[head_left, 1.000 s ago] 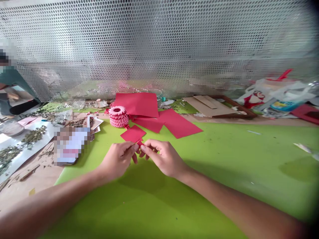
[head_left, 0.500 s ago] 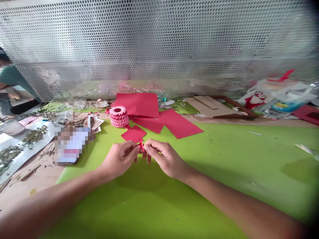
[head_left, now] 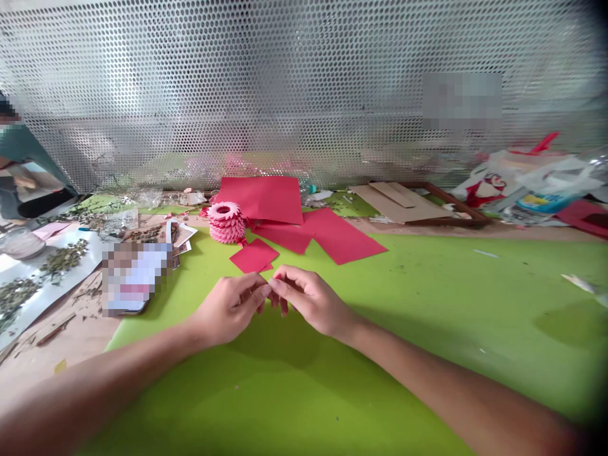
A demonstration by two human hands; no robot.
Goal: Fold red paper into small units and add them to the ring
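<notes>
My left hand (head_left: 234, 307) and my right hand (head_left: 311, 297) meet at their fingertips above the green table surface (head_left: 285, 392). A small red paper piece (head_left: 278, 277) shows at the right fingertips, mostly covered by the fingers. My right hand pinches it. The left thumb and forefinger are pressed together beside it; what they hold, if anything, is hidden. Just beyond the hands lies a small red paper square (head_left: 254, 256). Behind it stands a round stack of folded pink-red paper (head_left: 226, 223) with a hole in its top. Larger red sheets (head_left: 349, 235) lie behind and to the right.
A phone (head_left: 137, 278), photo cards (head_left: 181, 235) and dried plant bits (head_left: 64, 258) are on the left. Cardboard pieces (head_left: 403, 204) and plastic bags (head_left: 532, 183) lie along the perforated metal panel (head_left: 285, 82). A person in a green top (head_left: 28, 152) is at far left.
My fingertips have closed together over the small red paper, which now shows less and sits at the right fingertips. The left hand has shifted slightly to the right.
</notes>
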